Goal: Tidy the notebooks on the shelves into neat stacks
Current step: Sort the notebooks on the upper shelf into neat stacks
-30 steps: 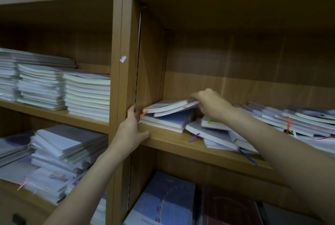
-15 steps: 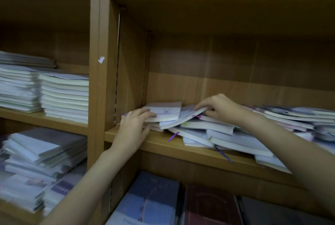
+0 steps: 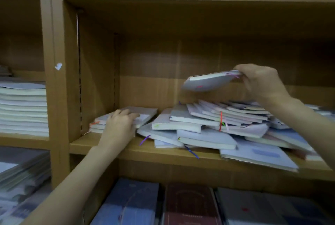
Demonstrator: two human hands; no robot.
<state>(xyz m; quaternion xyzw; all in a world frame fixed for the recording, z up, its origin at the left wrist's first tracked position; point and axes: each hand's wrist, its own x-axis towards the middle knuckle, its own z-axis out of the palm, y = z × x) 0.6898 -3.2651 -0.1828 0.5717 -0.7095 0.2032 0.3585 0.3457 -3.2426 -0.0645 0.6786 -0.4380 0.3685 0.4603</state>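
You are early in the tidying, by the look of it: a short stack [image 3: 125, 118] of only a few notebooks sits under your left hand [image 3: 118, 125], against the side wall of the shelf [image 3: 126, 149], and that is the only part of this compartment that looks squared up. Your left hand lies on top of the stack with the fingers fairly flat, pressing it in place rather than gripping. Your right hand [image 3: 261, 81] is raised above and to the right, fingers curled round the far end of one grey notebook [image 3: 208, 81], which hangs in the air, tilted, clear of everything below. Under that hand and between your two hands lies the loose heap [image 3: 217, 126] of notebooks, slid over one another at all angles, ribbon markers trailing out, and one flat book [image 3: 257, 157] overhanging the front edge of the shelf. That heap is the bulk of what is left, and I would judge the lifted notebook is bound for the stack under your left hand. The shelving is brown wood. Left of your left hand, past the upright [image 3: 58, 97], the next compartment holds tidy white piles [image 3: 23, 108]. Below both hands, larger dark books [image 3: 190, 204] lie flat on a lower shelf. The picture is somewhat blurred, so covers cannot be read.
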